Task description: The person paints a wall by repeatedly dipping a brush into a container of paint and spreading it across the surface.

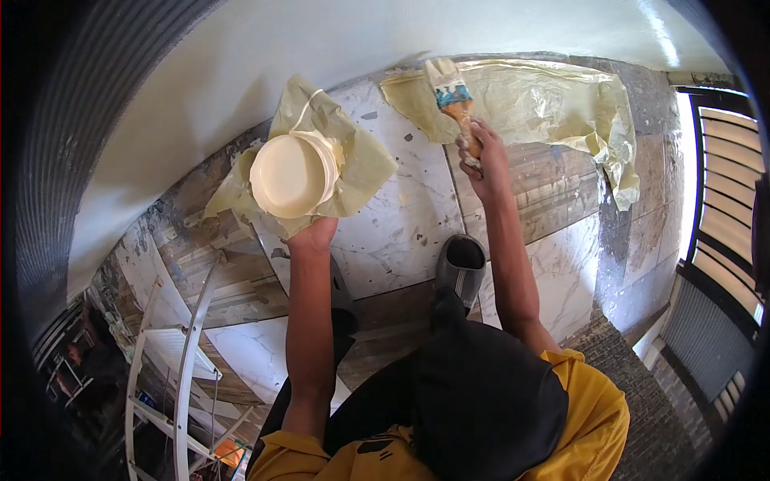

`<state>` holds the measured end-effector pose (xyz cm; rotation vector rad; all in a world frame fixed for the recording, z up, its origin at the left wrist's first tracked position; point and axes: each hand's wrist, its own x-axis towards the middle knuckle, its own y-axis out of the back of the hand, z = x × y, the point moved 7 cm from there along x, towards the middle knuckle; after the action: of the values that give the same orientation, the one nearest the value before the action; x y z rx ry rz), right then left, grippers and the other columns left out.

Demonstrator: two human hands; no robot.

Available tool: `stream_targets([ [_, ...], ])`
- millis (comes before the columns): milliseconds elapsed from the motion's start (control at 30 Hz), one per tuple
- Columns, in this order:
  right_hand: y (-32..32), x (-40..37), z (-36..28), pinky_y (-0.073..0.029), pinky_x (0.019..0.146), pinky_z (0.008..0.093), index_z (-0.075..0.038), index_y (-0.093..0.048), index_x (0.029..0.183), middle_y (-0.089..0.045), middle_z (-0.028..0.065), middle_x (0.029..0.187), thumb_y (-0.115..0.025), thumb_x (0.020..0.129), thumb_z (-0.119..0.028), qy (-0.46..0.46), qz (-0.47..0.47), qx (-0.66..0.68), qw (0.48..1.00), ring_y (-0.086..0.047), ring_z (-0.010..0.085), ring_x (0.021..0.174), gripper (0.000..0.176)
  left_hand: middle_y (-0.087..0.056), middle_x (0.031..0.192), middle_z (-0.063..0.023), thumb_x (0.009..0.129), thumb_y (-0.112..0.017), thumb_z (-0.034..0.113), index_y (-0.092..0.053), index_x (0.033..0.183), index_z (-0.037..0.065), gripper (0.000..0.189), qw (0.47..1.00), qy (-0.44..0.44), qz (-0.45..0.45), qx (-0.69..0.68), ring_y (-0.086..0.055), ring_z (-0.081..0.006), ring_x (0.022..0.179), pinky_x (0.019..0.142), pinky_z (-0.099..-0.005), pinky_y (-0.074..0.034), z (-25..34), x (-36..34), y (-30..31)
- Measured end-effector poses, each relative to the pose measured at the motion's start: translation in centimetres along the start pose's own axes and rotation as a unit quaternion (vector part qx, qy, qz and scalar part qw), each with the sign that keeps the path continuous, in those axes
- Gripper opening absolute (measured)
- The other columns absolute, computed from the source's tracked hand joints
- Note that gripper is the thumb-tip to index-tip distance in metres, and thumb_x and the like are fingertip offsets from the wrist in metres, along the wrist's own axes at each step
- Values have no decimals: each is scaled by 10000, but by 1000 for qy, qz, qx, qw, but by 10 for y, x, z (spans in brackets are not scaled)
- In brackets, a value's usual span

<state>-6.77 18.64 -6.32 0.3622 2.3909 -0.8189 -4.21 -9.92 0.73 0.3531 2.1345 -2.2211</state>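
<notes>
My right hand (486,159) is wrapped round the wooden handle of a wide paintbrush (454,94), whose bristles are coated in cream paint and point towards the wall. Under a bucket of cream paint (290,176) is my left hand (315,234), its fingers hidden by the bucket and a yellowish sheet (367,167). The sheet spreads out around the bucket, and the bucket's thin handle stands up on its far side. Whether the fingers grip the sheet or the bucket's base does not show.
A second yellowish sheet (553,100) lies along the foot of the pale wall (361,40). White stepladder (183,377) stands at lower left. Paint-spotted tiles (393,216) cover the floor. A slatted metal gate (730,176) is at right; a shoe (463,268) shows at centre.
</notes>
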Motion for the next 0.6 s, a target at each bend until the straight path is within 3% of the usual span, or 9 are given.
stream_targets([
  [233,-38,47,4,-236,305,170,-51,-456,1112,-498,42,694,-421,957,-171,-27,-35,7,999,-381,48,442,199,-482,1350,-76,870,-563,470,-460,1315,96,590,996,-16,48,68,-438,-262,1260,1089,-437,-317,-8,1,-8],
  [300,-57,40,-17,-234,308,165,-61,-448,1051,-494,33,693,-420,956,-171,11,-87,32,996,-375,34,441,148,-483,1349,-77,867,-564,476,-463,1313,95,595,997,-14,43,60,-438,-264,1260,1088,-439,-317,-6,0,-5],
  [333,-61,27,-28,-270,339,182,-59,-511,1101,-501,15,671,-432,939,-166,27,-95,47,994,-409,42,458,209,-484,1348,-78,864,-565,482,-465,1311,95,600,998,-13,37,51,-438,-265,1260,1088,-442,-317,-5,-2,-4],
  [467,-40,-27,-47,-262,357,168,-57,-514,1161,-492,5,650,-459,934,-151,62,-35,26,997,-406,34,476,252,-486,1346,-85,865,-567,474,-470,1306,88,594,998,-22,25,56,-442,-268,1257,1087,-442,-319,-1,-3,-7],
  [533,-14,-41,-54,-307,409,194,-66,-555,1185,-494,0,632,-526,899,-143,126,22,-171,977,-432,49,504,298,-481,1351,-91,868,-566,467,-461,1312,80,598,997,-21,64,40,-440,-269,1259,1087,-442,-319,3,-3,-2],
  [567,-8,-39,-49,-307,409,194,-66,-555,1185,-494,0,632,-526,899,-143,124,22,-173,977,-432,49,504,298,-481,1351,-91,868,-566,467,-461,1312,80,598,997,-23,65,37,-440,-269,1259,1087,-442,-319,5,-3,-1],
  [600,-5,-40,-53,-342,446,217,-79,-580,1169,-491,3,622,-559,873,-139,180,41,-320,929,-450,65,518,303,-478,1355,-93,867,-567,463,-458,1315,77,601,998,-20,50,23,-437,-270,1263,1088,-444,-317,2,-1,-2],
])
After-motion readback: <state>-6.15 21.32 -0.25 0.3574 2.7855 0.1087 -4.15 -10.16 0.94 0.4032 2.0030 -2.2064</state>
